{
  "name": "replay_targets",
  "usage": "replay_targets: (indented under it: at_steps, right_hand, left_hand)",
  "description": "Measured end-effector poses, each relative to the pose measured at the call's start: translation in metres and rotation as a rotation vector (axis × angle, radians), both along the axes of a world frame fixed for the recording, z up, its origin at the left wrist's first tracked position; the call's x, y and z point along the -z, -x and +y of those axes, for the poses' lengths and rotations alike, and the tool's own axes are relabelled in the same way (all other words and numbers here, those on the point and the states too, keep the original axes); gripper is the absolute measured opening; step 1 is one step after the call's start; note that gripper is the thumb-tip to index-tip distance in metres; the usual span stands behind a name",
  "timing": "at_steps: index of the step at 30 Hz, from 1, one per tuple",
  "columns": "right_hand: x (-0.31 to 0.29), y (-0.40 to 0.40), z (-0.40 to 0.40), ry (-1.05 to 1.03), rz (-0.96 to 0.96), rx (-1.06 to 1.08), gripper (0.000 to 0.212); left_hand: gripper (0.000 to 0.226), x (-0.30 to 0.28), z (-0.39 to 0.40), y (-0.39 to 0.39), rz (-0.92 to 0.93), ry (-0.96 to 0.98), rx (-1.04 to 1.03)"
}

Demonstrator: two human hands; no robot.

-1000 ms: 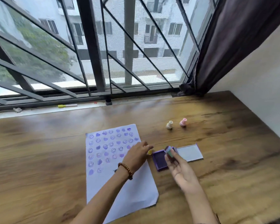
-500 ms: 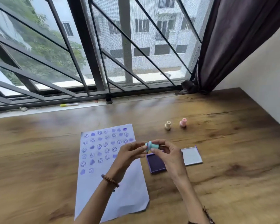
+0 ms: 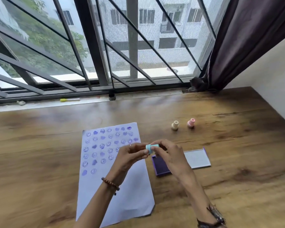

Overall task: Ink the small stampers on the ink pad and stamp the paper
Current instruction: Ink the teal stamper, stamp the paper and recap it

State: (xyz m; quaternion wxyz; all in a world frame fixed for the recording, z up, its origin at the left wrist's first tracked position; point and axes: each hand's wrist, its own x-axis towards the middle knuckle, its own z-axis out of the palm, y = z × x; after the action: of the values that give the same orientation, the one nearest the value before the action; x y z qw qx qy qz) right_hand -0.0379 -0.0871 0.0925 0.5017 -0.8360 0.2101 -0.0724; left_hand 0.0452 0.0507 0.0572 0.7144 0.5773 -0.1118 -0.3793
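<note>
Right now both hands hold the small blue stamper [image 3: 152, 147] in the air above the open ink pad [image 3: 160, 167]: left hand [image 3: 131, 155] and right hand [image 3: 168, 155] each pinch it with closed fingers. It looks like a handover or turning step; next, its face should go down onto the pad, then onto the bare lower part of the paper [image 3: 130, 195].

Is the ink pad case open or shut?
Open. The ink pad shows its dark purple surface, and its lid lies flipped flat beside it on the table.

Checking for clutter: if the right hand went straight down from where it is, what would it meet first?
Probably the open ink pad: the right hand holds the stamper above its near-left part, though depth is unclear.
</note>
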Motion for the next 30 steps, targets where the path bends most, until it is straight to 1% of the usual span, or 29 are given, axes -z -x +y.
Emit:
replay_targets:
  at_steps: [1, 4, 5, 6, 8, 10, 13, 16, 18, 19, 21, 23, 27, 30]
  right_hand:
    - [0.002, -0.002, -0.001, -0.072, 0.001, 0.038, 0.011]
    - [0.013, -0.008, -0.003, -0.477, -0.060, 0.171, 0.020]
    - [0.018, -0.009, -0.004, -0.541, -0.077, 0.192, 0.022]
    - [0.024, -0.010, -0.006, -0.549, -0.073, 0.199, 0.023]
    - [0.034, -0.013, -0.010, -0.499, -0.041, 0.208, 0.024]
    - [0.041, -0.019, -0.016, -0.445, -0.032, 0.241, 0.025]
    - [0.048, -0.036, -0.029, -0.311, -0.044, 0.273, 0.027]
    - [0.054, -0.058, -0.040, -0.138, -0.059, 0.245, 0.026]
    - [0.058, -0.069, -0.043, -0.018, -0.054, 0.217, 0.023]
    - [0.060, -0.073, -0.044, 0.034, -0.047, 0.208, 0.023]
    - [0.064, -0.078, -0.045, 0.121, -0.031, 0.194, 0.021]
    - [0.066, -0.080, -0.043, 0.189, -0.027, 0.174, 0.021]
    - [0.058, -0.074, -0.037, 0.215, -0.049, 0.171, 0.023]
    - [0.049, -0.055, -0.033, 0.225, -0.125, 0.267, 0.020]
  left_hand:
    - [0.021, 0.002, -0.002, -0.001, 0.027, 0.010, -0.018]
    - [0.027, 0.010, -0.011, -0.001, 0.172, 0.095, -0.104]
    - [0.029, 0.013, -0.014, -0.001, 0.198, 0.117, -0.117]
    - [0.031, 0.016, -0.017, -0.002, 0.197, 0.120, -0.115]
    - [0.026, 0.020, -0.025, -0.005, 0.131, 0.074, -0.091]
    - [0.019, 0.022, -0.035, -0.012, -0.012, -0.025, -0.066]
    - [0.017, 0.021, -0.053, -0.030, -0.348, -0.249, -0.060]
    - [0.019, 0.025, -0.067, -0.048, -0.683, -0.463, -0.112]
    - [0.020, 0.032, -0.072, -0.056, -0.865, -0.597, -0.138]
    - [0.020, 0.035, -0.073, -0.058, -0.920, -0.656, -0.160]
    - [0.019, 0.041, -0.074, -0.061, -0.966, -0.748, -0.187]
    - [0.018, 0.044, -0.075, -0.060, -0.978, -0.805, -0.168]
    - [0.024, 0.044, -0.071, -0.055, -0.968, -0.824, -0.147]
    - [0.028, 0.039, -0.062, -0.039, -0.970, -0.797, -0.178]
